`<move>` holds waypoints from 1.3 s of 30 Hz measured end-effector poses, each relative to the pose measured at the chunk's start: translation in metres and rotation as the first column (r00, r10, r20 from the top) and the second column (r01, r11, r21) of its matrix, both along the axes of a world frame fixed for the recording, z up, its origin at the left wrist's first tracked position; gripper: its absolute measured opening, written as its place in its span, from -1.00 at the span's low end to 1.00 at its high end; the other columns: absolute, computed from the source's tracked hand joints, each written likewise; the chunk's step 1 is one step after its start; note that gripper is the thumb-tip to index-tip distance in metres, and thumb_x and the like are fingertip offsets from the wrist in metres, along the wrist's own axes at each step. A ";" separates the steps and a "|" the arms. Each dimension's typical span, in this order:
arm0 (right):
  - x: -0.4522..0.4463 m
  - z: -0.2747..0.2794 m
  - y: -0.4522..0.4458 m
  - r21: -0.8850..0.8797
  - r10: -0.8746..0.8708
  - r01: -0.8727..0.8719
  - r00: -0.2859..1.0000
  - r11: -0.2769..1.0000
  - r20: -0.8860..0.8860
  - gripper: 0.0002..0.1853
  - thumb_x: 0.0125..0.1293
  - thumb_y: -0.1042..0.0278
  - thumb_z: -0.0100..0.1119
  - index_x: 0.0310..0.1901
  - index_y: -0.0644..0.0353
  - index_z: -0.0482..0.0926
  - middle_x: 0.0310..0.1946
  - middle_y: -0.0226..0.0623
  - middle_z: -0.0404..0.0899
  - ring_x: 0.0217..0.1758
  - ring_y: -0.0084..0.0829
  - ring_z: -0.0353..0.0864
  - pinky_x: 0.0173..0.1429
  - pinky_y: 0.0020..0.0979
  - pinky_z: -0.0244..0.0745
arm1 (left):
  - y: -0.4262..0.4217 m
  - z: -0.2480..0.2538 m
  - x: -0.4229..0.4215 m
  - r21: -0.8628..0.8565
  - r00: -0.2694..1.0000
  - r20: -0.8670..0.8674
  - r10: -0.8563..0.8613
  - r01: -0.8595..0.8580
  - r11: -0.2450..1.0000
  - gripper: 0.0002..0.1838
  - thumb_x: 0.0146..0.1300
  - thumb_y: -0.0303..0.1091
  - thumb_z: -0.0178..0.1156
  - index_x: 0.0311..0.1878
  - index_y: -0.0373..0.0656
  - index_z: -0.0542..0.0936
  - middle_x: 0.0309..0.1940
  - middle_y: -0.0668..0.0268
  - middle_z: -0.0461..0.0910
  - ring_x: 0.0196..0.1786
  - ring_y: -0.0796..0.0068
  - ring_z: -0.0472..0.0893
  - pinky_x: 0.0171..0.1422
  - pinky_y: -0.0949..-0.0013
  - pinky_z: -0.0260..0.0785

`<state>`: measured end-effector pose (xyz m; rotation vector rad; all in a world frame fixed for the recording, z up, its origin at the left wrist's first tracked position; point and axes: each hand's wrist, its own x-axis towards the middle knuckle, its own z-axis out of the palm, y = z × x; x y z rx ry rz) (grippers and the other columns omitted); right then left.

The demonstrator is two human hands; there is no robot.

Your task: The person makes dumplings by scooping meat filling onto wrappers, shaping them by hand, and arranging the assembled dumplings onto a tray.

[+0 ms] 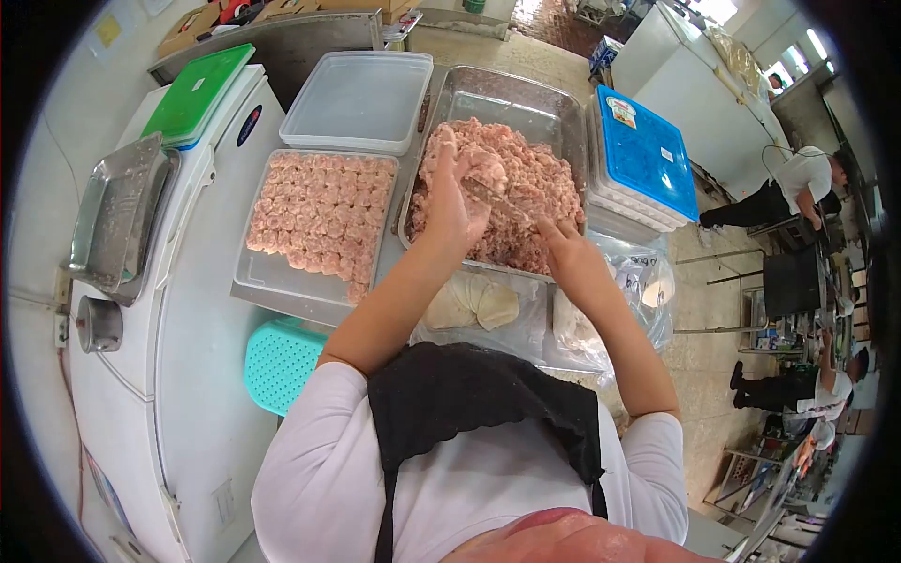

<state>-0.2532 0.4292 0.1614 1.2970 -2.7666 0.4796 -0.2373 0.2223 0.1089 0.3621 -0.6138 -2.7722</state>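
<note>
My left hand is cupped over a metal pan of pinkish ground meat, with a lump of the meat against its palm and fingers. Whether a wrapper lies under the lump is hidden. My right hand grips the handle end of a narrow flat spreader, whose meat-smeared blade reaches toward the left palm. To the left, rows of small open-topped dumplings fill most of a clear plastic tray. Below the pan, a stack of round pale dough wrappers lies on plastic.
An empty translucent container stands behind the dumpling tray. Blue-lidded boxes are stacked right of the pan, above a clear plastic bag. A turquoise stool and a white freezer are at left. Two co-workers stand far right.
</note>
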 end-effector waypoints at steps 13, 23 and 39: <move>-0.040 0.022 0.063 -0.296 0.183 0.070 0.646 0.952 0.741 -0.62 0.46 0.12 0.05 0.05 0.27 0.61 -0.60 -0.62 0.33 -0.60 -0.75 0.19 -0.52 -0.59 0.11 | 0.003 0.049 0.026 -0.969 0.964 -0.219 -0.150 -0.233 -0.087 -0.30 0.08 -0.38 0.36 0.33 -0.09 0.35 0.28 0.19 0.41 0.18 0.28 0.49 0.28 0.23 0.36; -0.090 -0.053 0.067 -0.304 0.431 -0.364 0.881 0.880 0.193 -0.67 0.37 0.26 0.13 0.08 0.23 0.58 -0.32 -0.15 0.62 -0.28 -0.19 0.64 -0.20 -0.26 0.52 | 0.017 0.024 0.020 -0.927 0.973 0.166 -0.162 0.098 -0.362 -0.70 -0.03 -0.28 0.41 -0.20 -0.12 0.64 -0.29 0.21 0.65 -0.23 0.24 0.63 -0.08 0.27 0.43; -0.113 -0.035 0.101 -0.259 0.175 -0.063 0.881 0.964 0.440 -0.69 0.35 0.23 0.16 -0.01 0.27 0.62 -0.23 0.01 0.65 -0.24 -0.06 0.65 -0.11 -0.24 0.52 | 0.032 0.026 0.016 -0.987 0.996 0.083 0.005 0.083 -0.138 -0.34 -0.06 -0.14 0.48 0.13 -0.10 0.47 0.05 0.12 0.56 0.14 0.16 0.53 0.22 0.24 0.34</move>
